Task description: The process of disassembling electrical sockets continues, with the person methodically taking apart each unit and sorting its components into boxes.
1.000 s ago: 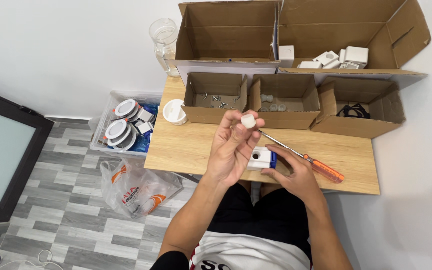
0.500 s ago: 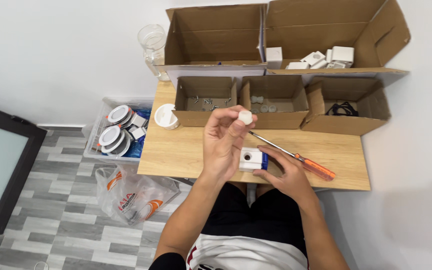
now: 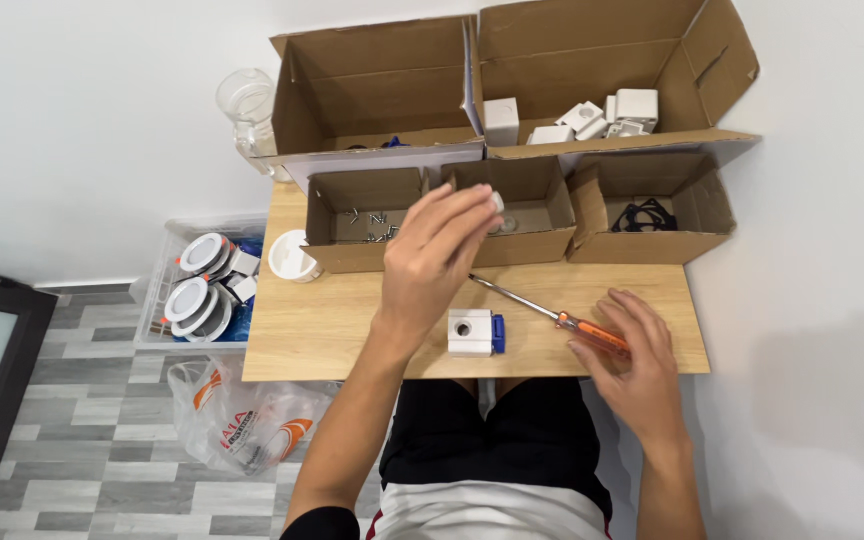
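Left grip (image 3: 442, 250) pinching a small white cap (image 3: 496, 201) over the middle box (image 3: 512, 250), screws (image 3: 372, 226) in its neighbour; right grip (image 3: 627, 350) loose on the screwdriver (image 3: 552, 317).

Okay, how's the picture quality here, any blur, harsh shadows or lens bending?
Head view: even, soft light, no glare; the left hand is slightly smeared at its fingers; the wooden table and orange-handled screwdriver are sharp; a faint shadow falls on the right wall; wide-lens bending bows the wall and floor edges.

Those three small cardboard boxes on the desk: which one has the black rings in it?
The rightmost small box, nearest the wall, holds black rings. The left box holds screws; the middle box sits behind the left hand.
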